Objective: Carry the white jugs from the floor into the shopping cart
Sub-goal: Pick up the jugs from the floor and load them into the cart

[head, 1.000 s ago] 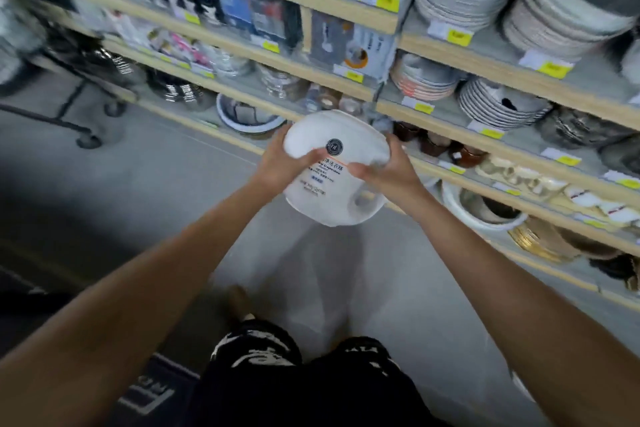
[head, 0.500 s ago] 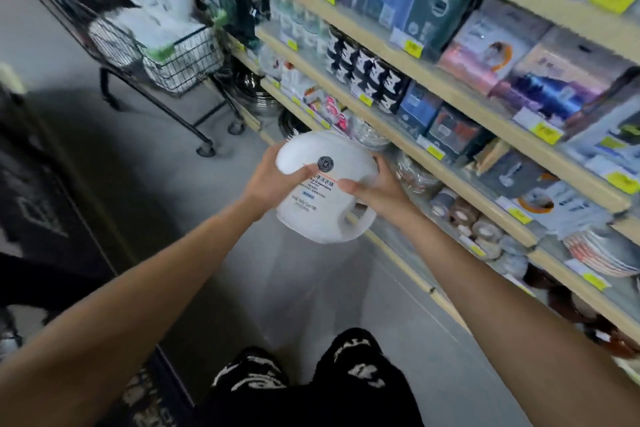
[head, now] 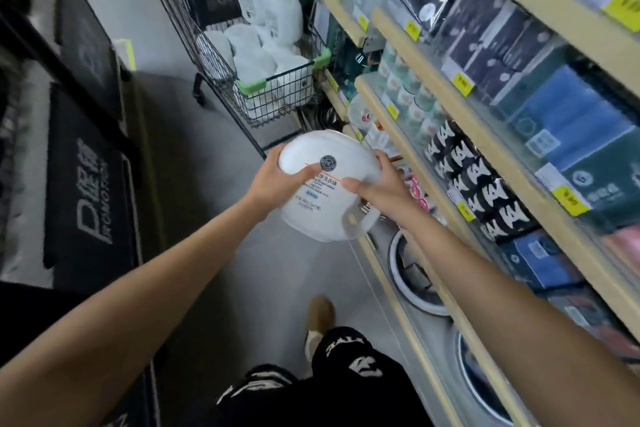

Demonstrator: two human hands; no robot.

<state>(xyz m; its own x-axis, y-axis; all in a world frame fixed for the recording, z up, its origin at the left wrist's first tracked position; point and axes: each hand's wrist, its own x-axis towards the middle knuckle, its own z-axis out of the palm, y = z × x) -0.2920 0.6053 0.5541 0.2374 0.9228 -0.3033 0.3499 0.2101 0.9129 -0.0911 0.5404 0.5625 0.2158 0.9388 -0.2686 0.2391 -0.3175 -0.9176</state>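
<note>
Head view: a long run of wooden shelves (head: pixel 516 142) fills the right side, stocked with boxed goods and yellow price tags. A grey floor (head: pixel 194 184) runs down the aisle, with black mats (head: pixel 86 184) displayed at the left. The left forearm (head: pixel 138 288) and right forearm (head: pixel 502 288) reach forward from the near edge, nearly straight, and converge at mid-frame above the floor.

At the far end of the aisle stands the wire shopping cart (head: pixel 277 104), close beside the shelves. Several white jugs (head: pixel 280 14) are piled in its basket, and two stand upright on top of the heap.

One more white jug (head: pixel 322 204) is in the air between the two hands, well apart from the cart and near the shelf edge. It is tilted so its label faces the camera and its handle sits at the lower right. The left hand (head: pixel 273 184) grips the jug's left side — thumb laid across the front, the fingers hidden behind. The right hand (head: pixel 381 191) clasps the right side, thumb on the label and fingers curled over the upper edge.

Near the bottom, a tan shoe (head: pixel 320 315) is on the floor.
</note>
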